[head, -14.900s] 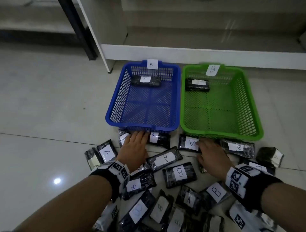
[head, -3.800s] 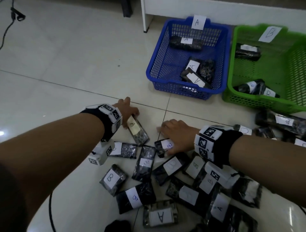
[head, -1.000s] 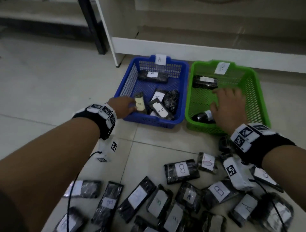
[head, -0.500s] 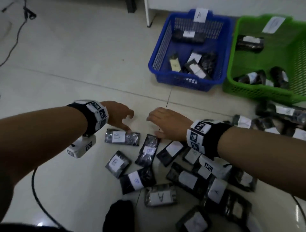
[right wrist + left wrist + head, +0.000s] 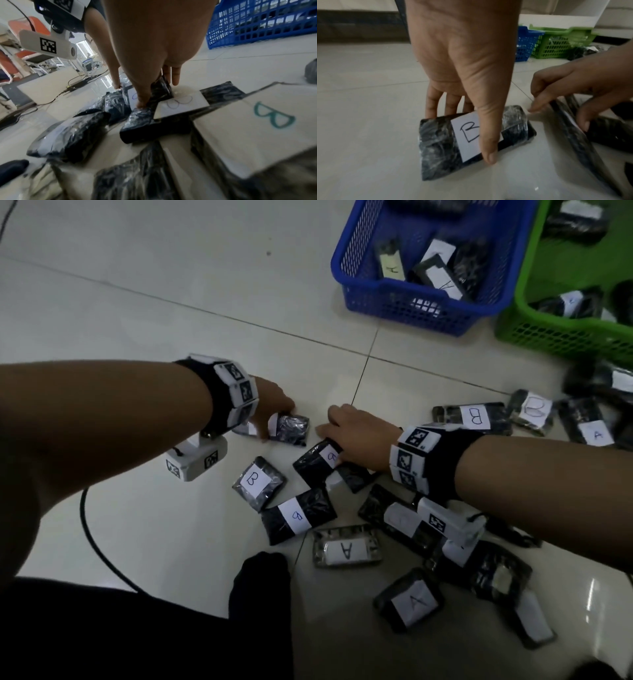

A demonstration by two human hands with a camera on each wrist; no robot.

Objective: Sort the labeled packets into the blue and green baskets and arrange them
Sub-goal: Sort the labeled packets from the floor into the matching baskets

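Note:
Several black plastic-wrapped packets with white A or B labels lie scattered on the tiled floor. My left hand [image 5: 277, 422] [image 5: 464, 135] pinches a packet marked B [image 5: 291, 428] [image 5: 436, 148], with the thumb across its label and the fingers behind its far edge. My right hand [image 5: 329, 445] [image 5: 154, 93] grips another B packet [image 5: 315, 463] [image 5: 140, 125], thumb on top and fingers curled over the far side. Both packets still touch the floor. The blue basket [image 5: 428, 313] and green basket [image 5: 548, 337] stand at the upper right, each holding a few packets.
Loose packets spread below and right of my right arm, among them an A packet [image 5: 346, 549] and a B packet [image 5: 258, 479]. A black cable [image 5: 89, 525] curves over the floor at the left. My dark-clothed leg [image 5: 260, 583] fills the bottom left.
Half a second ago both hands hovered open above the pile. Now each has come down and taken hold of a B packet. The head view has moved closer to the floor.

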